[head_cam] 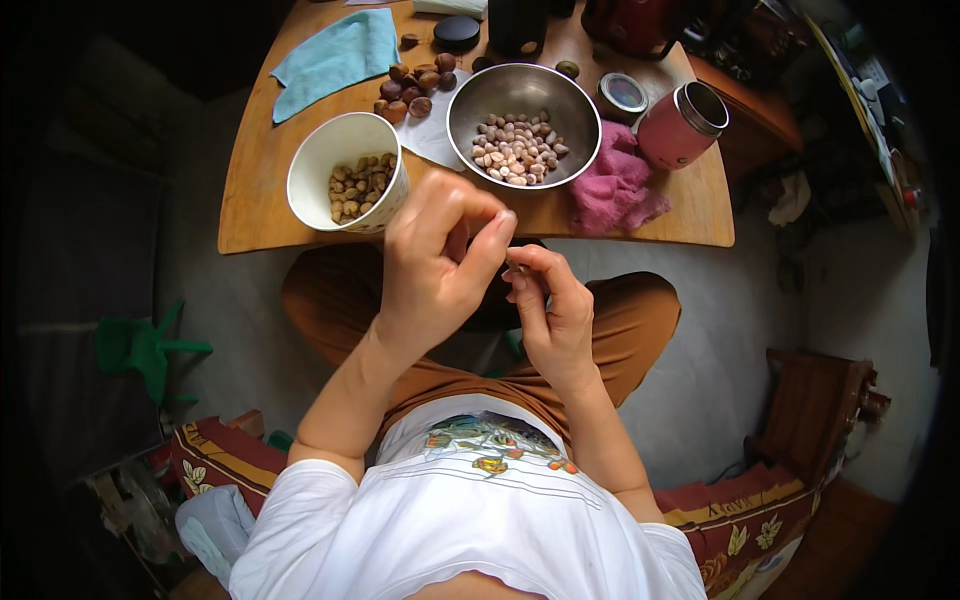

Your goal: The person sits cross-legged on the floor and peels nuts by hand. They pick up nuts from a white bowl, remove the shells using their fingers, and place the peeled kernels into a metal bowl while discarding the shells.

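Over my lap, just off the table's near edge, my two hands meet. My right hand (556, 319) pinches a small brownish piece (516, 265), seemingly a peanut, mostly covered by the fingers. Close beside it is my left hand (439, 262), raised slightly higher, fingers curled and thumb against the forefinger; whether anything is in that pinch is hidden. Beyond the left hand stands a white paper tub (307, 176), tilted in view, with peanuts in their shells (360, 187) inside. A steel bowl (577, 120) farther right holds many pale pinkish shelled peanuts (517, 146).
Round brown fruits or nuts (411, 94) lie behind the tub by a white paper sheet (431, 139). A blue cloth (337, 60), a black lid (456, 31), a pink cloth (615, 184), a pink flask (675, 135) and its apparent lid (622, 96) share the wooden table (255, 180).
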